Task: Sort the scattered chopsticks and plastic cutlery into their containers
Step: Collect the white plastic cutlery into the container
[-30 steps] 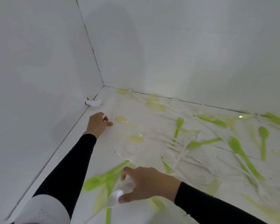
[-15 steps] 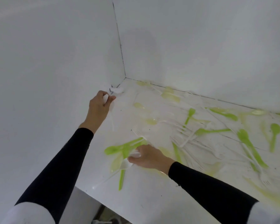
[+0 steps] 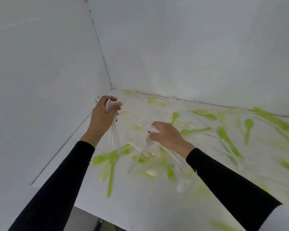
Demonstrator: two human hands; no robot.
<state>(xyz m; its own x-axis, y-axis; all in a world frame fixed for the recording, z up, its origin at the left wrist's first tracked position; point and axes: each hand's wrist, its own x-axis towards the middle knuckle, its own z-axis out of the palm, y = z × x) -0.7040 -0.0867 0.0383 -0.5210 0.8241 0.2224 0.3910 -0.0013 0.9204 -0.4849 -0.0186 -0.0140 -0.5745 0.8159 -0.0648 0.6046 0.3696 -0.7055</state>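
A: Start at the left hand (image 3: 101,120). What have its fingers (image 3: 111,98) got?
B: They're clenched round a bundle of white plastic cutlery (image 3: 114,139), thumb pinching the top, handles hanging down above the white bench (image 3: 140,205).
A: And the right hand (image 3: 167,136)?
B: Its fingers (image 3: 158,125) are curled on a smaller clutch of white plastic pieces (image 3: 153,130). A white plastic spoon (image 3: 148,143) slants down-left from them; held or lying, I cannot tell.
A: Around them?
B: Lime-green plastic spoons and forks (image 3: 223,135) lie scattered beneath and to the right. The corner of the left wall (image 3: 40,80) and back wall (image 3: 190,55) sits just behind the left hand; bare bench runs along the near edge between the black sleeves (image 3: 57,189)
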